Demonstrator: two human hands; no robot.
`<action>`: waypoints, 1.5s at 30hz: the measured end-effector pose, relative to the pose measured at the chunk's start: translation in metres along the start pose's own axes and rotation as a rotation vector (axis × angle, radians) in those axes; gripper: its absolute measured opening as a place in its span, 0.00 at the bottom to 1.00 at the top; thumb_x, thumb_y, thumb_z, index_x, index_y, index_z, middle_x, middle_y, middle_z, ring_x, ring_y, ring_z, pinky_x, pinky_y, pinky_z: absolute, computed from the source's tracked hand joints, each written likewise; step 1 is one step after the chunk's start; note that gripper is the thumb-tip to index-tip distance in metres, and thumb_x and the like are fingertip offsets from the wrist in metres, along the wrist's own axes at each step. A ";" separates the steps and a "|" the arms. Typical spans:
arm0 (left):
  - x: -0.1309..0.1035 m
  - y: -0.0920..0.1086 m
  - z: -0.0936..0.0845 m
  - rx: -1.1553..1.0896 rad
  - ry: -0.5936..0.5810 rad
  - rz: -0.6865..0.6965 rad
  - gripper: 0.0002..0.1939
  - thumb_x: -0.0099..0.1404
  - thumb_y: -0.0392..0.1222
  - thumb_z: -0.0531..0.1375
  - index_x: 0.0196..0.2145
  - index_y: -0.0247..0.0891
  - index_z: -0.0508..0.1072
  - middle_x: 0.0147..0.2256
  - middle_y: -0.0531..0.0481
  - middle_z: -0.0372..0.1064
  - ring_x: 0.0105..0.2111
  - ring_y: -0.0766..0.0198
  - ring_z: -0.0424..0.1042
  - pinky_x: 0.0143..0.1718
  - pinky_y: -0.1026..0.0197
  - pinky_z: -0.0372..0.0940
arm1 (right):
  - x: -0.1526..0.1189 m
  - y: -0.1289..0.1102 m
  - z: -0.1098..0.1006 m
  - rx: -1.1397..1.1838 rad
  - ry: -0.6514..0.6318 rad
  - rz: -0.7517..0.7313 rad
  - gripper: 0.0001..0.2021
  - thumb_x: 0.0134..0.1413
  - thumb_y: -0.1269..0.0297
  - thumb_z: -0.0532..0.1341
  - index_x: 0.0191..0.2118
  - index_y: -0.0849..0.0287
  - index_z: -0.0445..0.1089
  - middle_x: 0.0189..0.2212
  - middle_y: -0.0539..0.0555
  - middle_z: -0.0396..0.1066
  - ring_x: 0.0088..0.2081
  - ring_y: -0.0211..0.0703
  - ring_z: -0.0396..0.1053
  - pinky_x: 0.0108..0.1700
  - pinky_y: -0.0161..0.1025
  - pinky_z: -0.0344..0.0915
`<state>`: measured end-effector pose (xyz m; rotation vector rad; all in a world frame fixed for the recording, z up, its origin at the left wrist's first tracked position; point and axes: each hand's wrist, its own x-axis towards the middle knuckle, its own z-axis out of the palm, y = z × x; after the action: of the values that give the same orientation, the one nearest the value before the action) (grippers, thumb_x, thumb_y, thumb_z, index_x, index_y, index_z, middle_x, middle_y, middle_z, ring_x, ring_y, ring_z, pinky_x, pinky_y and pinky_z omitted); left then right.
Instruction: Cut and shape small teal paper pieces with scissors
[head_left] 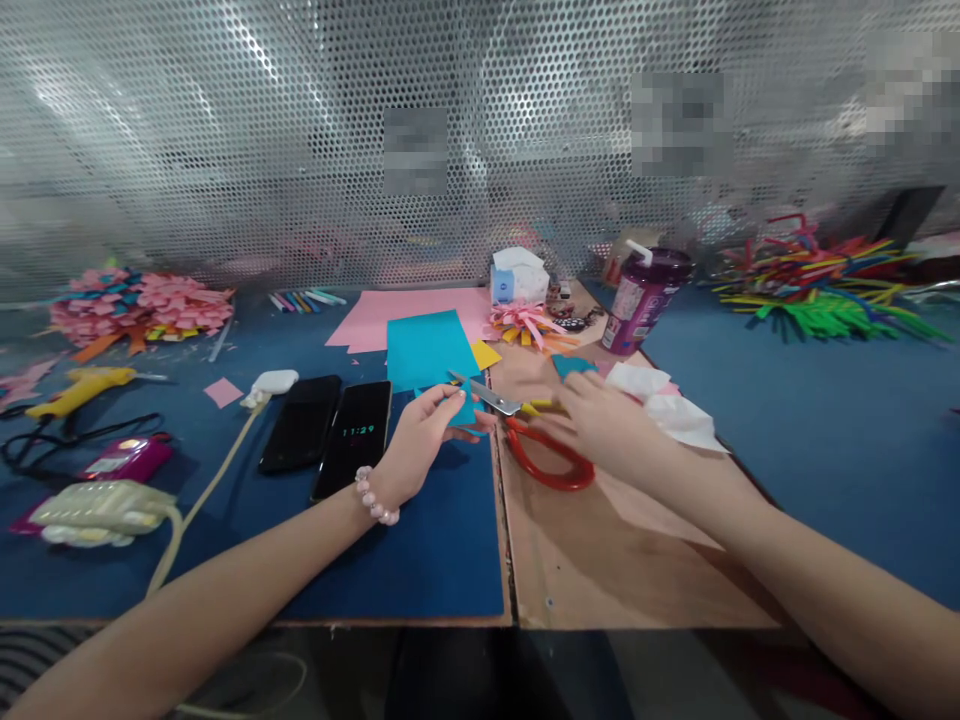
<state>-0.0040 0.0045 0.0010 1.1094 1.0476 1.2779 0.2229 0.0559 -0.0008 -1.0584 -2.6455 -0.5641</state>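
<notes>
My left hand, with a pink bead bracelet, pinches a small piece of blue paper between thumb and fingers. Beside it lies a pair of scissors with orange-red handles, its blades pointing to the left hand and the tips near the blue sheet. My right hand is over the wooden board, right of the scissors handles. Its fingers are smeared by motion, so their grip does not show. Just beyond that hand is a dark blue paper scrap.
Two phones lie left of my left hand, near a cable with a white plug and a yellow glue gun. Pink sheets, a tissue box and a purple cup stand behind. Crumpled tissue lies at right.
</notes>
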 end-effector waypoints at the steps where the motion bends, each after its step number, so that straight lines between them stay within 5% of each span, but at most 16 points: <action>1: 0.000 0.000 0.000 0.006 0.003 0.007 0.12 0.62 0.47 0.58 0.35 0.35 0.73 0.33 0.43 0.75 0.34 0.57 0.75 0.33 0.57 0.68 | 0.000 -0.006 0.004 0.033 -0.047 -0.013 0.19 0.58 0.51 0.56 0.33 0.65 0.71 0.32 0.62 0.68 0.36 0.52 0.64 0.38 0.45 0.60; 8: 0.002 -0.005 0.000 0.105 0.091 0.094 0.10 0.57 0.46 0.62 0.33 0.38 0.77 0.36 0.49 0.72 0.36 0.63 0.69 0.35 0.62 0.67 | 0.006 -0.019 0.007 0.216 -0.163 0.210 0.13 0.56 0.62 0.59 0.38 0.71 0.70 0.36 0.68 0.70 0.40 0.57 0.67 0.41 0.47 0.63; 12: 0.002 -0.005 -0.001 0.130 0.129 0.081 0.11 0.55 0.45 0.64 0.35 0.38 0.77 0.34 0.49 0.73 0.33 0.64 0.69 0.32 0.64 0.66 | 0.012 -0.006 -0.006 0.819 -0.352 0.474 0.15 0.57 0.53 0.56 0.38 0.63 0.69 0.27 0.56 0.72 0.25 0.43 0.68 0.27 0.38 0.63; 14: 0.002 -0.005 -0.002 0.122 0.147 0.078 0.13 0.54 0.44 0.65 0.37 0.38 0.76 0.32 0.50 0.74 0.32 0.65 0.70 0.32 0.64 0.65 | 0.013 -0.002 -0.009 1.142 -0.349 0.521 0.15 0.58 0.53 0.56 0.40 0.61 0.69 0.27 0.54 0.73 0.26 0.41 0.69 0.26 0.37 0.64; 19: 0.003 -0.003 -0.003 -0.015 0.154 0.066 0.15 0.53 0.42 0.67 0.38 0.35 0.74 0.31 0.48 0.75 0.35 0.64 0.73 0.36 0.62 0.66 | 0.010 -0.007 -0.008 1.756 -0.307 0.318 0.16 0.59 0.64 0.55 0.53 0.62 0.63 0.43 0.60 0.73 0.41 0.43 0.72 0.41 0.39 0.70; 22: 0.005 -0.001 -0.003 -0.175 0.144 0.012 0.11 0.53 0.41 0.67 0.34 0.35 0.73 0.34 0.48 0.74 0.36 0.63 0.73 0.39 0.60 0.67 | 0.008 -0.010 -0.005 1.826 -0.331 0.236 0.17 0.59 0.67 0.55 0.54 0.62 0.62 0.46 0.61 0.71 0.41 0.43 0.73 0.40 0.37 0.70; 26: 0.008 -0.001 -0.007 -0.334 0.127 -0.028 0.08 0.54 0.39 0.66 0.30 0.35 0.71 0.33 0.49 0.73 0.36 0.65 0.72 0.40 0.60 0.67 | 0.006 -0.015 -0.004 1.926 -0.380 0.415 0.14 0.53 0.67 0.62 0.46 0.62 0.66 0.43 0.59 0.72 0.38 0.40 0.73 0.33 0.33 0.69; 34: 0.010 -0.003 -0.010 -0.329 0.184 -0.064 0.08 0.52 0.38 0.67 0.29 0.37 0.73 0.30 0.56 0.69 0.30 0.72 0.67 0.34 0.66 0.64 | 0.008 -0.028 -0.022 2.074 -0.428 0.439 0.21 0.35 0.57 0.73 0.35 0.64 0.70 0.30 0.52 0.69 0.27 0.32 0.65 0.26 0.28 0.63; 40: 0.008 -0.004 -0.008 -0.290 0.121 -0.071 0.09 0.52 0.40 0.68 0.31 0.37 0.73 0.26 0.56 0.66 0.26 0.73 0.64 0.29 0.68 0.59 | 0.001 -0.029 -0.017 1.998 -0.417 0.496 0.17 0.50 0.47 0.61 0.31 0.57 0.63 0.19 0.45 0.56 0.19 0.31 0.53 0.18 0.29 0.53; 45: 0.008 -0.006 -0.009 -0.267 0.119 -0.075 0.10 0.52 0.40 0.68 0.32 0.36 0.74 0.29 0.53 0.69 0.30 0.71 0.66 0.30 0.67 0.58 | 0.002 -0.027 -0.023 1.857 -0.379 0.430 0.16 0.51 0.51 0.60 0.37 0.59 0.65 0.20 0.46 0.56 0.19 0.31 0.54 0.18 0.30 0.53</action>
<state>-0.0115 0.0132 -0.0062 0.7933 0.9636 1.3904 0.2047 0.0296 0.0130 -0.8394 -1.6815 1.8723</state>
